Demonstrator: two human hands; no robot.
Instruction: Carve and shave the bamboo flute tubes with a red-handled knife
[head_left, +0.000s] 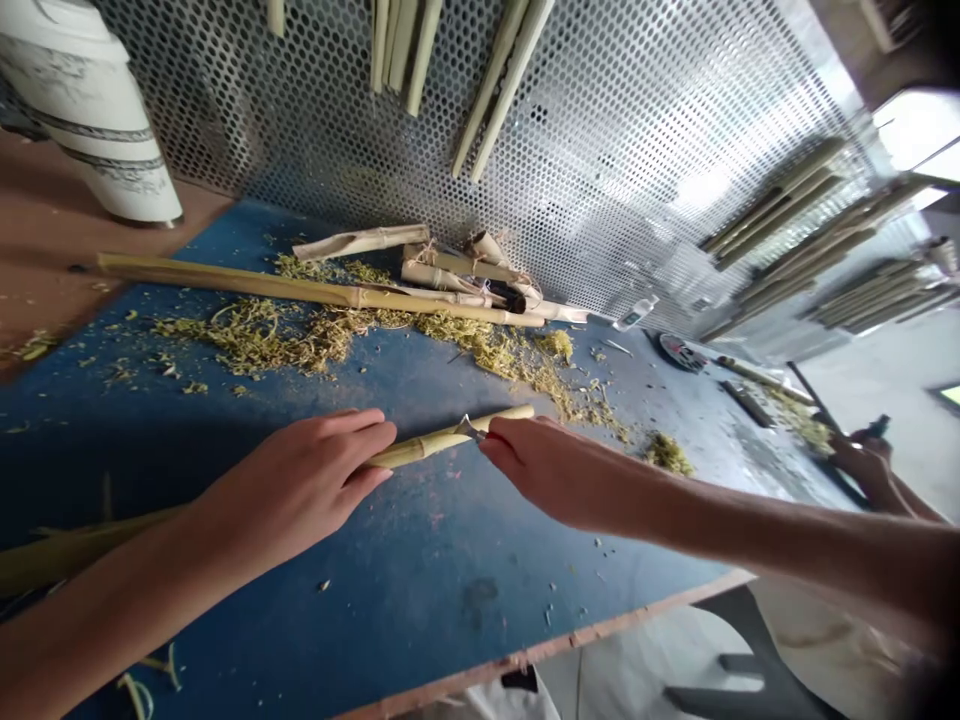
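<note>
A slim bamboo stick (424,446) lies slantwise over the blue tabletop (450,560). My left hand (330,462) is closed around its near left part, fingers on top and thumb along the lower side. Against the stick's surface rests the small curved metal blade of a scraping knife (469,430). My right hand (525,455) is wrapped round the handle of that knife, of which only a bit of red shows. The stick's far right end comes out just beyond my right hand. Under my left forearm lies a thicker greenish bamboo piece (82,550), partly hidden.
Behind my hands are heaps of shavings (300,335), a long bamboo strip (247,280) and tied bamboo pieces (450,270). A perforated metal panel (315,130) closes off the back. A white patterned flask (112,130) stands back left. Another person's hand (870,465) works far right.
</note>
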